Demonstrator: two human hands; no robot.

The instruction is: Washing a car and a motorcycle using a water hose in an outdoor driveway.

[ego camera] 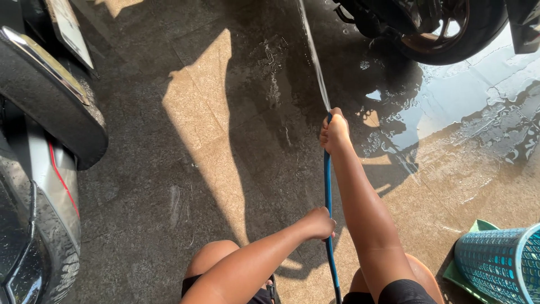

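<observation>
We find the right hand (335, 130) extended forward with its grip closed around the end of a blue hose (328, 191). A thin jet of water (314, 56) leaves the hose just above that grip and runs up and slightly left towards the top of the view. The left hand (318, 223) sits lower and nearer the body, its grip closed around the same hose part-way along its length. Between the two grips the hose runs nearly straight; below the left grip it continues down between the knees and out of view.

Ahead and to the right of the right grip we note a motorcycle wheel (450, 28) at the top edge, with a wet, reflective patch of floor (461, 107) beneath and beside it. Well to the left of both grips stands a second vehicle, showing a dark tyre (53, 95) and a silver body panel (53, 186) with a red stripe. To the right of the left grip, at the lower right corner, lies a turquoise perforated basket (498, 262) on its side, resting on a green flat piece (458, 273). The floor between the grips and the left vehicle is dark, crossed by a sunlit strip.
</observation>
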